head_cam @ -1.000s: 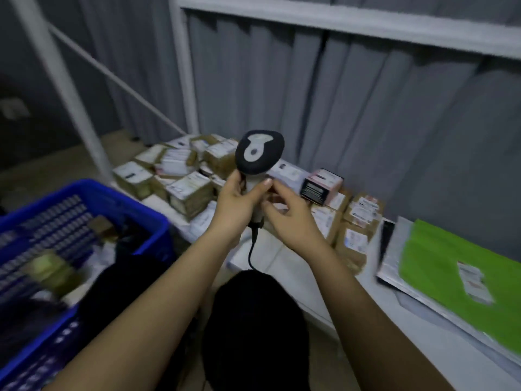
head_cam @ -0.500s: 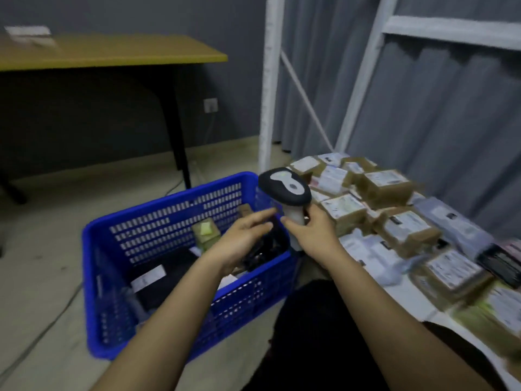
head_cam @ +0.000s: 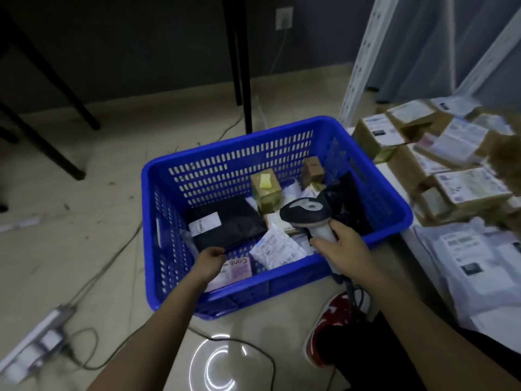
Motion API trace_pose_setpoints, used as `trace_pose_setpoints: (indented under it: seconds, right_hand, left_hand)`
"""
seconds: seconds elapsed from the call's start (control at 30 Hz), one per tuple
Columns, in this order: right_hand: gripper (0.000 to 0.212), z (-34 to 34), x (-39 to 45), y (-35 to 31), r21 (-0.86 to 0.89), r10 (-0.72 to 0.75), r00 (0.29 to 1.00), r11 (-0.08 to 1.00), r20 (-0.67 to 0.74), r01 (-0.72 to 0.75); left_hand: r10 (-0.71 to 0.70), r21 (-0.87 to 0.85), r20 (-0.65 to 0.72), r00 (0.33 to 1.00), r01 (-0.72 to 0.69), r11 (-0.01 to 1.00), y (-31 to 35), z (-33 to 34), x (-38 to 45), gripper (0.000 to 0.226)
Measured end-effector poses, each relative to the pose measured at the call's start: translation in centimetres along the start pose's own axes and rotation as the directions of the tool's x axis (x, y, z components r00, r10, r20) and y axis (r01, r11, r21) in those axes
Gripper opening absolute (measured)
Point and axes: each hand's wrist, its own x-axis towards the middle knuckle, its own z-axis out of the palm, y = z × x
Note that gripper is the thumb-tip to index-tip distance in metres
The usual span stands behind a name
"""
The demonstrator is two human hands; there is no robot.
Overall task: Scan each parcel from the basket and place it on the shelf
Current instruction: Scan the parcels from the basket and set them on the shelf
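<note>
Inside the basket [head_cam: 375, 176], left hand [head_cam: 210, 262] clamped on black parcel [head_cam: 231, 221] edge; right hand [head_cam: 342, 245] around scanner [head_cam: 308, 214].

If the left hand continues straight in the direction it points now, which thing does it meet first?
The left hand reaches into the blue basket and points toward the black parcel with a white label. It would most likely meet that parcel's near edge first; it may already touch it, but depth is unclear.

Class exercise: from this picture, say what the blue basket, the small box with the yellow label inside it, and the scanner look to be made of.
Blue basket: moulded plastic, slightly glossy, with slotted walls. Small box: brown cardboard, apparently under shiny tape, judging by its sheen. Scanner, held in the right hand: smooth hard plastic, dark head, pale handle.
</note>
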Motion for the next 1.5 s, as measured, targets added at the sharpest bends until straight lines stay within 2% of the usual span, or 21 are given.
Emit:
trace_pose_setpoints:
  seconds: [0.07,0.17,0.27,0.33,0.43,0.53,0.6,0.7,0.77,0.87,1.0,1.1,1.2,1.33,1.43,1.5]
  right_hand:
    - [0.01,0.7,0.7,0.4,-0.019,0.008,1.0,1.0,0.001,-0.007]
    - [0.007,1.2,1.4,0.9,-0.014,0.005,1.0,1.0,0.013,-0.004]
    - [0.012,1.5,1.8,1.4,-0.048,-0.001,0.999,0.999,0.035,0.003]
    - [0.012,1.6,1.9,1.8,-0.061,-0.02,0.999,0.998,0.04,0.023]
    - [0.012,1.6,2.0,2.0,-0.08,-0.05,0.998,0.995,0.033,0.052]
    - [0.012,1.5,2.3,2.2,-0.08,-0.063,0.998,0.995,0.015,0.064]
    - [0.013,1.3,2.5,2.4,-0.062,-0.058,0.998,0.996,-0.001,0.058]
    - [0.015,1.0,2.9,2.6,-0.046,-0.042,0.999,0.998,-0.031,0.04]
    - [0.016,1.0,3.1,2.7,-0.022,-0.028,0.999,0.999,-0.043,0.027]
    - [0.015,1.1,3.3,2.8,0.006,-0.014,0.998,1.0,-0.063,0.014]
    - [0.015,1.3,3.4,2.8,0.021,-0.003,0.998,1.0,-0.067,0.005]
    - [0.017,1.3,3.4,2.8,0.008,0.0,0.998,1.0,-0.055,0.0]
    - [0.018,1.2,3.5,2.6,0.003,0.001,0.999,1.0,-0.054,-0.001]
    - [0.016,1.3,3.5,2.3,0.011,0.012,0.998,1.0,-0.054,-0.011]
    - [0.015,1.5,3.4,2.2,0.01,0.011,0.999,1.0,-0.03,-0.011]
    - [0.016,1.5,3.3,2.3,-0.015,0.007,1.0,1.0,-0.02,-0.007]
  left_hand:
    - [-0.018,0.072,-0.006,1.0,0.018,0.997,-0.9,-0.3,1.7,0.009]
    - [-0.063,0.18,0.029,0.998,0.057,0.982,-1.9,-0.4,3.9,0.012]
    - [-0.122,0.293,0.174,0.977,0.066,0.954,-3.5,0.2,6.4,0.032]
    - [-0.156,0.423,0.217,0.963,0.051,0.905,-4.0,1.2,7.9,0.044]
    - [-0.161,0.457,0.278,0.947,0.017,0.889,-2.4,3.3,8.1,0.057]
    - [-0.147,0.542,0.366,0.919,-0.082,0.836,-2.6,5.5,9.4,0.08]
    - [-0.144,0.645,0.369,0.918,-0.141,0.751,-2.6,6.5,10.1,0.09]
    - [-0.109,0.728,0.38,0.919,-0.225,0.648,-2.2,7.4,10.5,0.086]
    - [-0.099,0.752,0.388,0.916,-0.252,0.609,-2.6,7.8,10.7,0.089]
    - [-0.109,0.788,0.387,0.916,-0.267,0.555,-4.0,8.2,11.7,0.105]
    - [-0.11,0.814,0.342,0.933,-0.235,0.531,-5.0,8.6,12.3,0.115]
    - [-0.112,0.797,0.277,0.954,-0.163,0.581,-5.1,9.4,11.7,0.11]
    - [-0.125,0.796,0.274,0.953,-0.152,0.585,-5.5,10.5,10.7,0.114]
    - [-0.11,0.857,0.344,0.932,-0.264,0.443,-5.6,10.9,10.3,0.115]
    - [-0.091,0.876,0.431,0.898,-0.392,0.282,-5.6,10.3,10.1,0.111]
    - [-0.054,0.882,0.444,0.894,-0.426,0.199,-5.8,9.8,10.1,0.105]
